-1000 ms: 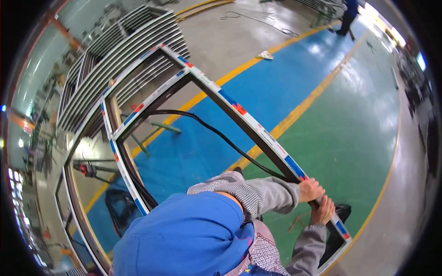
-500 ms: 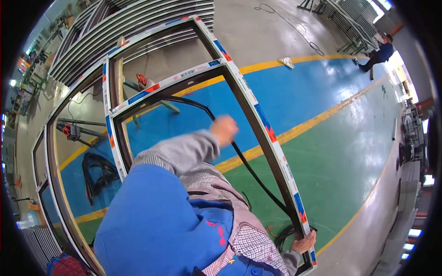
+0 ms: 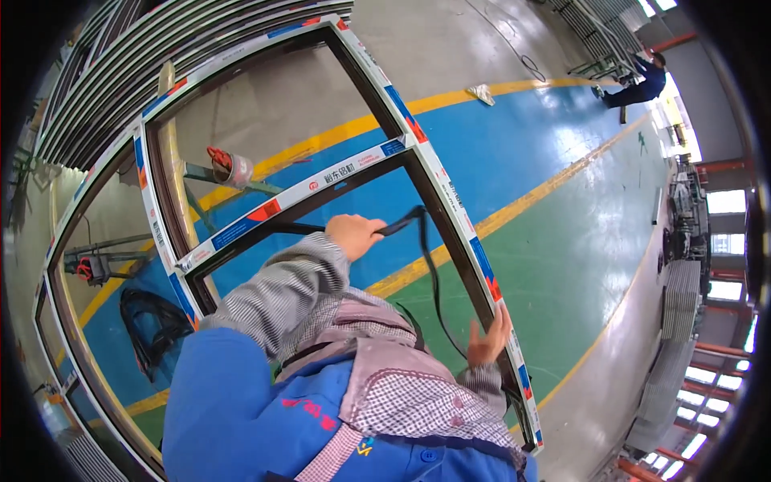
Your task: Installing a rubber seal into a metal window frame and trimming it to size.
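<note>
A large window frame (image 3: 325,181), white with blue and red protective film and dark brown inner edges, stretches out in front of me. My left hand (image 3: 353,234) is closed around a black rubber sealing strip (image 3: 434,277) above the frame's nearer right opening. From that hand the strip runs right, bends sharply, then hangs toward my right hand. Another stretch of strip lies along the crossbar left of my left hand. My right hand (image 3: 489,337) rests at the frame's right side bar, fingers stretched out. The strip's lower end is hidden near that hand.
A bucket (image 3: 239,169) with red contents sits by a green stand inside the far opening. Black strip lies bundled (image 3: 154,328) on the blue floor at left, near a red-black tool (image 3: 93,270). Stacked profiles (image 3: 104,88) stand far left. Another person (image 3: 638,87) is far right.
My left hand has moved left and now grips the strip, which is pulled up into a bend. My right hand has slid from the near corner farther up the side bar.
</note>
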{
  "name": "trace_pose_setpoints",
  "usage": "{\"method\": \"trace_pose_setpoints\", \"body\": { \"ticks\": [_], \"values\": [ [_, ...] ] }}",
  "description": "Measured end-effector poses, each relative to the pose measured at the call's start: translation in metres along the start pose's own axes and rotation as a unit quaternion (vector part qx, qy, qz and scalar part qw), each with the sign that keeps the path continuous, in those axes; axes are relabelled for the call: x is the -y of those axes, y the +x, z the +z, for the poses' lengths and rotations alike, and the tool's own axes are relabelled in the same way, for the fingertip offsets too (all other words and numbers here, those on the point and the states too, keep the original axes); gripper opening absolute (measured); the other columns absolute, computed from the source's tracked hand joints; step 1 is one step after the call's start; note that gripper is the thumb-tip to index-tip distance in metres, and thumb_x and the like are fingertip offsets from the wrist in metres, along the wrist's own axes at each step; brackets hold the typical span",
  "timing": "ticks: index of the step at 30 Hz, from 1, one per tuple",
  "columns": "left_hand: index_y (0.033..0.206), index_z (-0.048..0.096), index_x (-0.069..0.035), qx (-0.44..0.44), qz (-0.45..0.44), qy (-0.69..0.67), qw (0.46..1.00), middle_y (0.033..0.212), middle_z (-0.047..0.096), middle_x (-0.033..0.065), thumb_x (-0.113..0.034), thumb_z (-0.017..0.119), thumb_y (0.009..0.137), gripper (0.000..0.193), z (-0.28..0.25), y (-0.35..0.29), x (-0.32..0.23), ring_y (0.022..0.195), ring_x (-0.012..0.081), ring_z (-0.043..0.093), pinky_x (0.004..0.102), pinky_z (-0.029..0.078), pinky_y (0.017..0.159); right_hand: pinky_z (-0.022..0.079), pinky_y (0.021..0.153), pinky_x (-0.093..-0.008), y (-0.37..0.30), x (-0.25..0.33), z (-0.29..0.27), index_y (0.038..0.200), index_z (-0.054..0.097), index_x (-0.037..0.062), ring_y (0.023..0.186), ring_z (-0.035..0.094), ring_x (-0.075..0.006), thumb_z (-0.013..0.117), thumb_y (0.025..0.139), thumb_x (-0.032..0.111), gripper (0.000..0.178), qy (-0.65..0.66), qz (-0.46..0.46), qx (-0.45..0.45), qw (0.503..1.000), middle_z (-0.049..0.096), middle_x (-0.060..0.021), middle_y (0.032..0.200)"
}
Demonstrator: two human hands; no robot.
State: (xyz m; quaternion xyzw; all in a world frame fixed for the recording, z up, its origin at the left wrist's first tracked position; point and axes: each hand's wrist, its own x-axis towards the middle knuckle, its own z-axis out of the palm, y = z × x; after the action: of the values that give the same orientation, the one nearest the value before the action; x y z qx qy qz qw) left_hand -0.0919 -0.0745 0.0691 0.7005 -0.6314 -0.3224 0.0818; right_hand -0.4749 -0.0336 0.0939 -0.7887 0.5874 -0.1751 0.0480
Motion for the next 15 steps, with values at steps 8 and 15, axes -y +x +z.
{"method": "trace_pose_setpoints", "body": {
  "ticks": [8,15],
  "values": [
    [0.119,0.061,-0.009,-0.261,0.055,-0.367,0.891,0.077,0.062,0.005,-0.014,0.055,0.094,0.026,-0.081,0.001,0.025,0.066,0.0127,0.055,0.0246,0.046,0.063,0.039,0.099,-0.0448,0.108,0.065,0.048,0.137,0.038,0.0001,0.119,0.048,-0.0378,0.076,0.074,0.015,0.076,0.057,-0.149,0.063,0.985,0.048,-0.0217,0.13],
    [0.119,0.06,-0.02,-0.35,0.024,-0.159,0.923,0.087,0.067,0.0168,-0.025,0.051,0.094,0.027,-0.051,0.017,0.007,0.079,0.034,0.065,0.0437,0.052,0.064,0.05,0.059,-0.0315,0.112,0.092,0.077,0.122,0.055,0.0033,0.07,0.064,-0.0203,0.053,0.094,0.009,0.029,0.17,-0.046,0.07,0.982,0.064,-0.0134,0.089]
  ]
}}
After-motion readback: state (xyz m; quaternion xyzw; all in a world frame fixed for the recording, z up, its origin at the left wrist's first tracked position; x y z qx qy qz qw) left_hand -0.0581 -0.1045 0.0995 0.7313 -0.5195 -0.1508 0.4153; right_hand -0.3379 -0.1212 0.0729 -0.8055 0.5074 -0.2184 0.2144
